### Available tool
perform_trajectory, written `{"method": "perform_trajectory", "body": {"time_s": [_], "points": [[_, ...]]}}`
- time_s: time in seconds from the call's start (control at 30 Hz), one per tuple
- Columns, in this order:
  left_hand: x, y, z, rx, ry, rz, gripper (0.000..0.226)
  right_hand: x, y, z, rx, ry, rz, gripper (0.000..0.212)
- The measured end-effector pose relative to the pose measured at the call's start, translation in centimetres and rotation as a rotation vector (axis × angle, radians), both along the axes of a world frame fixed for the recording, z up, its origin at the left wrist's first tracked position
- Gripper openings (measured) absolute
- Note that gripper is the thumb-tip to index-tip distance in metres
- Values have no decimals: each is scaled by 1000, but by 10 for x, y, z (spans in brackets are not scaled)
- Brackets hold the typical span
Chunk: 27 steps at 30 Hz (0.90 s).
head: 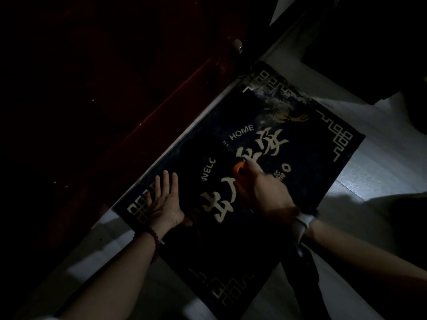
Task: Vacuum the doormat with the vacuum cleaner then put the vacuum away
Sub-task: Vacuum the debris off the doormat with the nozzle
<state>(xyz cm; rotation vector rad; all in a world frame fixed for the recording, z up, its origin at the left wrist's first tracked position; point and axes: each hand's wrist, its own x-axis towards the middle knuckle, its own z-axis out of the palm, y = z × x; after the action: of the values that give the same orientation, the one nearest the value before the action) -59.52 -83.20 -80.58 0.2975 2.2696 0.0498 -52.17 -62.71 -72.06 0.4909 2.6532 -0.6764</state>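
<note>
Mid-frame, the left hand (163,202) is lying flat, pinning the doormat (272,195) steady, while the right hand (265,192) is gripping the vacuum (239,170).

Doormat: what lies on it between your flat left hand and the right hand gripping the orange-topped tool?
In the head view, only dark navy doormat pile with cream lettering lies between the left hand and the right hand holding the orange-topped vacuum.

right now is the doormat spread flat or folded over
Spread flat: the doormat lies open on the floor with its four patterned corners showing; the left hand rests on it.
</note>
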Motion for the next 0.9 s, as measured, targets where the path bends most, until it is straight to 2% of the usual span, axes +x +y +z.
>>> {"method": "perform_trajectory", "body": {"time_s": [0.07, 0.2, 0.3, 0.4, 0.53, 0.6, 0.67, 0.8, 0.9], "points": [[0, 0, 0, 2, 6, 3, 123, 9, 4, 11, -4, -28, 17, 50], [1, 1, 0, 1, 6, 6, 128, -10, 38, 23, 24, 90, -182, 48], [1, 1, 0, -15, 3, -5, 132, -37, 52, 14, 84, 61, -282, 48], [1, 0, -4, -19, 13, -10, 129, -26, 33, -2, 107, 48, -177, 47], [1, -1, -6, -27, 38, -14, 122, 27, -3, 1, 19, -56, 37, 56], [1, -1, -5, -24, 24, -18, 123, 40, -5, 9, -7, -110, 48, 57], [0, -1, -4, -26, 21, -26, 127, 40, 2, 16, -12, -95, -12, 56], [5, -3, -4, -29, 65, 11, 135, 9, 24, 15, 43, 69, -178, 48], [15, -9, -4, -57, 140, 94, 138, -25, 22, 5, 58, 46, -246, 45]]}}
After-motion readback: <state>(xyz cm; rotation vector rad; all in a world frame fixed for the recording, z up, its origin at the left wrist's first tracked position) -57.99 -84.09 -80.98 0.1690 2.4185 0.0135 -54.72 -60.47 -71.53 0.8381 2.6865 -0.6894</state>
